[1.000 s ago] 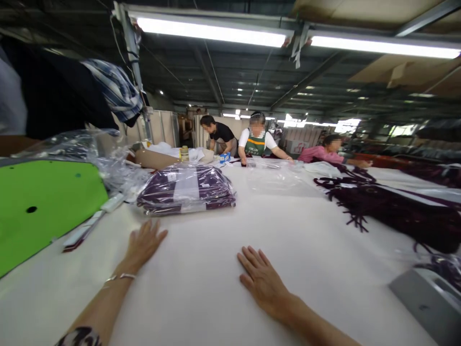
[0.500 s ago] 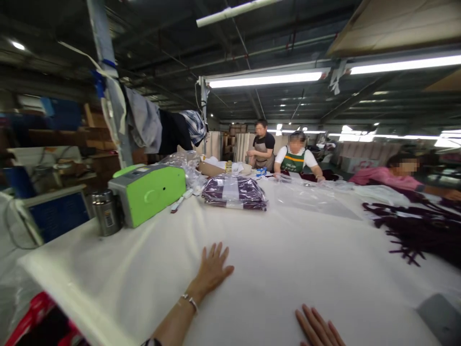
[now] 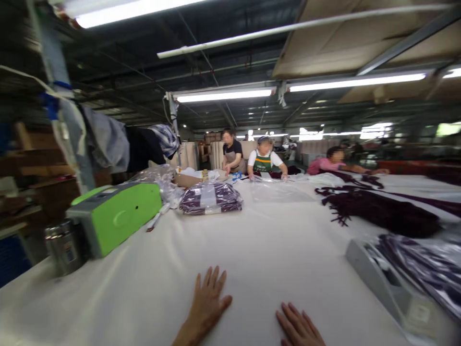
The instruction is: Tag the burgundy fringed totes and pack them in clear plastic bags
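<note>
My left hand (image 3: 208, 302) lies over the white table covering (image 3: 252, 250), palm down with its fingers spread. To its right, my right hand (image 3: 298, 326) is held flat with fingers stretched out, partly cut off by the bottom edge of the view. Neither hand holds anything. Beyond them sits a clear plastic package of folded dark purple fabric (image 3: 211, 198). At the right lies a grey device (image 3: 382, 276), likely a tape dispenser or sealer, beside another plastic-wrapped purple bundle (image 3: 428, 266).
On the left stand a green and grey machine (image 3: 122, 216) and a metal flask (image 3: 65, 247). Dark fringed fabric (image 3: 378, 209) spreads at the right. Across the table, one person (image 3: 264, 161) handles clear plastic; another in pink (image 3: 331, 161) reaches over fabric, and a third (image 3: 232, 151) stands behind.
The view has swung to the right, bringing the grey device and the wrapped bundle into sight. My left hand has drawn nearer to me; both hands stay flat.
</note>
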A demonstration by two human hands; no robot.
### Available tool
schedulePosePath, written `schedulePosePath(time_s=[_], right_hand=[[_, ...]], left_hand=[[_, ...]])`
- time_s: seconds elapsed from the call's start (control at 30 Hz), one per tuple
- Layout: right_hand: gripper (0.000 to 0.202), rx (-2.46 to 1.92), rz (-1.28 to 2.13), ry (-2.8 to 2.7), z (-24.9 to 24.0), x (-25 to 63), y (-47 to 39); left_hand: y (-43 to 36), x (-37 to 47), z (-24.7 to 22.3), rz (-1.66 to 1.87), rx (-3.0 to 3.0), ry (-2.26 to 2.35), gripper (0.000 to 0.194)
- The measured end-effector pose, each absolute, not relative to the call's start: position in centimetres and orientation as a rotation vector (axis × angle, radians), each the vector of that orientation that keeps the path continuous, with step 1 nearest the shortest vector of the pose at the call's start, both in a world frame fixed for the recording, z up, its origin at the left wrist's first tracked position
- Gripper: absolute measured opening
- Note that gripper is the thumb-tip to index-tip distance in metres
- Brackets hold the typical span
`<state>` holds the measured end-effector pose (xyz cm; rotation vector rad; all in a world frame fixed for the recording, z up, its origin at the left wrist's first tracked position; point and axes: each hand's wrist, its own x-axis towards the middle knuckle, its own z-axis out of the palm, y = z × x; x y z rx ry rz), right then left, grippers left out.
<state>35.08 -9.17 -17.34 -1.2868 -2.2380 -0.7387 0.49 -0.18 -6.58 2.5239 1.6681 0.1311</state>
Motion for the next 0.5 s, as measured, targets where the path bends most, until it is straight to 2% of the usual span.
schedulePosePath(time_s=[0.23, 0.33, 0.5], right_hand=[[0.047, -1.370, -0.597, -2.216, -15.3, 33.8, -10.2], [0.046, -1.336, -0.642, -2.218, -15.4, 33.7, -9.9], [0.031, -1.333, -0.704, -2.114, -15.8, 33.5, -9.1]], left_hand=[[0.6, 1.2, -6.2, -0.067, 2.580, 1.788, 0.064], [0.9, 1.5, -6.0, -0.160, 2.567, 1.853, 0.062], [1.8, 1.2, -6.5, -0.156, 2.587, 1.863, 0.059]])
